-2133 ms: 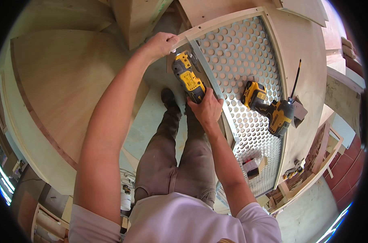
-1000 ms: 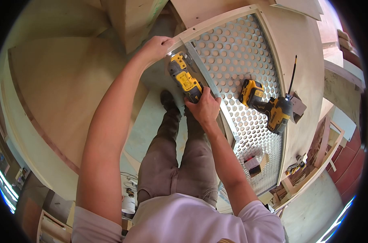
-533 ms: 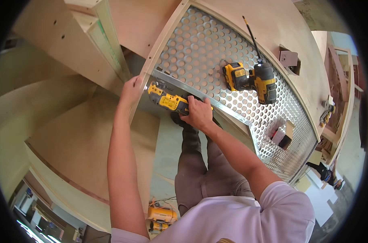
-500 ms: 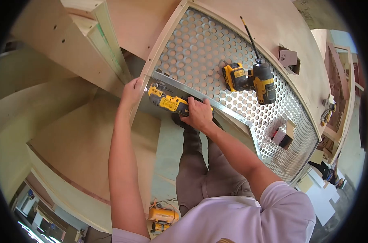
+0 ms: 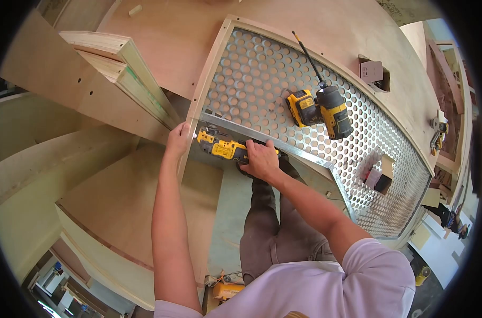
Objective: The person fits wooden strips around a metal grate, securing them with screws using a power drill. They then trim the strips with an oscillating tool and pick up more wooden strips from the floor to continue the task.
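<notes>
A yellow-and-black oscillating multi-tool (image 5: 219,147) lies sideways just below the metal edge strip (image 5: 262,137) of a perforated metal panel (image 5: 251,79). My right hand (image 5: 262,159) is wrapped around its body at the right end. The tool's head is at the left, close to the wooden frame (image 5: 199,98); a small light shows there, and the contact point is hidden. My left hand (image 5: 178,140) grips the frame's side rail at its near end, just left of the tool's head.
A yellow-and-black cordless driver (image 5: 333,111) with a long bit rests on the perforated panel. An open small box (image 5: 380,175) sits to its right. Another box (image 5: 373,73) is on the plywood beyond. Stacked timber pieces (image 5: 121,69) stand at left. A yellow case (image 5: 227,291) is below.
The camera view has shifted slightly, so the panel and driver appear moved. Both hands keep their holds, with the multi-tool in the same place along the metal edge.
</notes>
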Demonstrator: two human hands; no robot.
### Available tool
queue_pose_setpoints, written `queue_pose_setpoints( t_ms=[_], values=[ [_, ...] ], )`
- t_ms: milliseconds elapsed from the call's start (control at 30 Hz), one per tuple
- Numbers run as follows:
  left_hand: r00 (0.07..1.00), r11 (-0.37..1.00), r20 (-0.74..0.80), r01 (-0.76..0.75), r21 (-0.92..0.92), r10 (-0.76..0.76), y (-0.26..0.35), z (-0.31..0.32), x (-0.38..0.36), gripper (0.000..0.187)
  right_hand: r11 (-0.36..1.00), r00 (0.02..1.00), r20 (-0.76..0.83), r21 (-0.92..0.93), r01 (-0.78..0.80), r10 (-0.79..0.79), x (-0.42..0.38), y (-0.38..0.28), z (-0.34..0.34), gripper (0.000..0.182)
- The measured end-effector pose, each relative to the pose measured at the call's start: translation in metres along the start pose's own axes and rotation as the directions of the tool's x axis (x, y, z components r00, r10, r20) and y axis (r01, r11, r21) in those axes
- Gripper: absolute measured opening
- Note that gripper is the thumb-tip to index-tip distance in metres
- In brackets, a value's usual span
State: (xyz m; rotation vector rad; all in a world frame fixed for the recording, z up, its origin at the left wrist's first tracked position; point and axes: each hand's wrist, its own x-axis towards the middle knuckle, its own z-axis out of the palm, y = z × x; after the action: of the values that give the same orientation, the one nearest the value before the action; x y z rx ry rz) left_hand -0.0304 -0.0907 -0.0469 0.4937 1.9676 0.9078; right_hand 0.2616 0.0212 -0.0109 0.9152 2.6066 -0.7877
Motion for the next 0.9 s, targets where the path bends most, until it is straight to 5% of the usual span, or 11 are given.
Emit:
queue_pose_setpoints(
  t_ms=[533,900],
  values=[
    [0.994,0.996,-0.083,-0.06,0.063,0.065,0.007,0.006,-0.008,0.043,0.999,0.999,-0.043,-0.018,0.029,-0.03,0.002,0.002,-0.002,0.061],
    [0.998,0.992,-0.022,0.056,-0.109,-0.058,0.008,0.006,-0.009,0.043,0.996,0.997,-0.054,-0.07,0.053,-0.057,0.004,-0.003,-0.004,0.056]
  ],
)
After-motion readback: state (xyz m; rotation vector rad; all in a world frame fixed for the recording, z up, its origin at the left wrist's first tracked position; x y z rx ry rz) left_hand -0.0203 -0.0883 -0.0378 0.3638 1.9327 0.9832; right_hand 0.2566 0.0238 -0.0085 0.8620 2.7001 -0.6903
